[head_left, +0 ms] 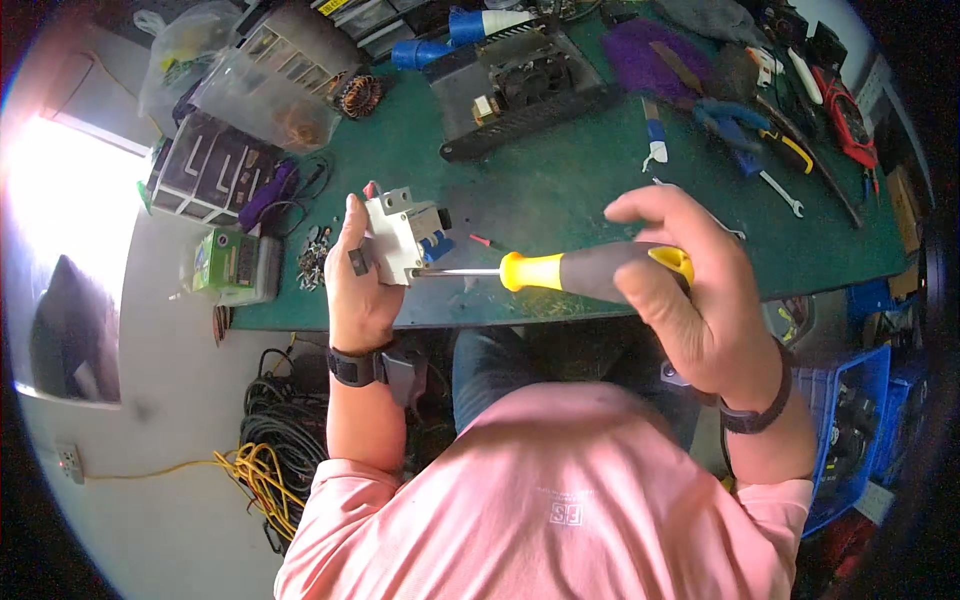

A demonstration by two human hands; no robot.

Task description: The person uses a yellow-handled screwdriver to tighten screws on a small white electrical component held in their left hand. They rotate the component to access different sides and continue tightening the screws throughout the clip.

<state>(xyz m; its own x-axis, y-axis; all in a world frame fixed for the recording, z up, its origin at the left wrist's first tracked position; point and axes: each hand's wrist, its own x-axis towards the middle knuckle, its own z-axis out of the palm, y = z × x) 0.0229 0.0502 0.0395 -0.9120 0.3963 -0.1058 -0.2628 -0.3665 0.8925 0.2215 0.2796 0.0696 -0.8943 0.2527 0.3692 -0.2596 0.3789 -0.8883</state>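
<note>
Pink shirt (520,480) lay below-left of the right hand (715,325), loosely curled round a screwdriver (595,271) aimed left at the breaker (395,236) left hand (357,302) clasped.

Pink shirt (590,450): 1 white boxed letter mark (566,514)
Drawer unit (385,38): 1 yellow label (331,6), black characters
Green box (224,260): print not legible

Free tabletop (565,195) mid-bench, black chassis (515,105) barring beyond, wrench (780,193) at right

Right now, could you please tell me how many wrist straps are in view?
2: one strap behind the left hand holding the white module, another strap behind the right hand on the screwdriver.
</note>
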